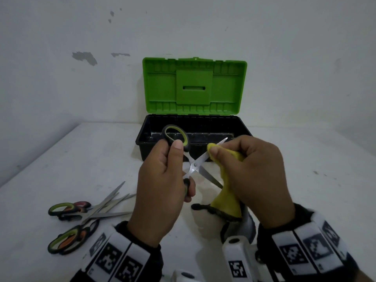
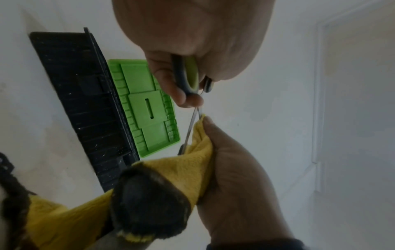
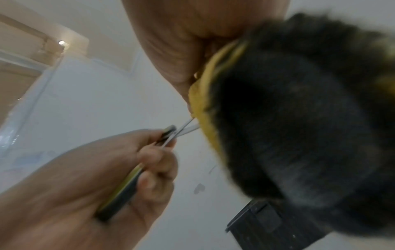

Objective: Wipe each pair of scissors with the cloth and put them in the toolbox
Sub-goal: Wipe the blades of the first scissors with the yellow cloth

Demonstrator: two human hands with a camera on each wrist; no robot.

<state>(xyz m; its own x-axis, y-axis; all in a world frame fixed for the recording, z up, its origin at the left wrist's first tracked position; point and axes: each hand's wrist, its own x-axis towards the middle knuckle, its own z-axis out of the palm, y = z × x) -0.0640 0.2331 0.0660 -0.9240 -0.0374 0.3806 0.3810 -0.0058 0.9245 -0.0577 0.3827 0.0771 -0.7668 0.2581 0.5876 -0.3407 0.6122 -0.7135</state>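
Head view: left hand (image 1: 160,180) grips the handles of open scissors (image 1: 195,164) above the table (image 1: 305,180); right hand (image 1: 252,176) pinches the yellow cloth (image 1: 225,202) around one blade (toolbox (image 1: 193,139) open behind; more scissors (image 1: 81,214) lie left).

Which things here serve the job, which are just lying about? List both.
Job:
- open scissors in left hand
- yellow cloth in right hand
- scissors pile
- open toolbox

Lying about:
- only the white table
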